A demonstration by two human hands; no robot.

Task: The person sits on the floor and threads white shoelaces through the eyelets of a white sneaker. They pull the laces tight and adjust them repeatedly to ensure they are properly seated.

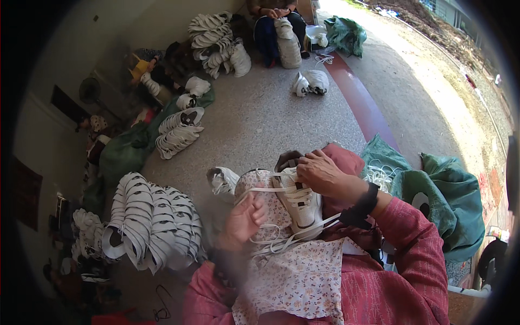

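Observation:
A white shoe upper [302, 208], partly laced, lies on my lap with its toe toward me and its dark-lined collar away from me. My right hand [320, 172] has its fingers curled round the upper's right side near the top eyelets. The fingertips partly hide that edge. To the left of the upper, my left hand [245, 218] is closed on a white shoelace [264, 189] that runs across from the eyelets. More of the lace lies loose in loops below the toe, over the flowered cloth [298, 281] on my lap.
Nested stacks of white shoe uppers [154, 222] stand on the floor at left. Green sacks [452, 200] lie at right, one holding white laces [379, 176]. Another person [276, 32] sits at the far side with a stack of uppers. More uppers [311, 82] lie on the floor.

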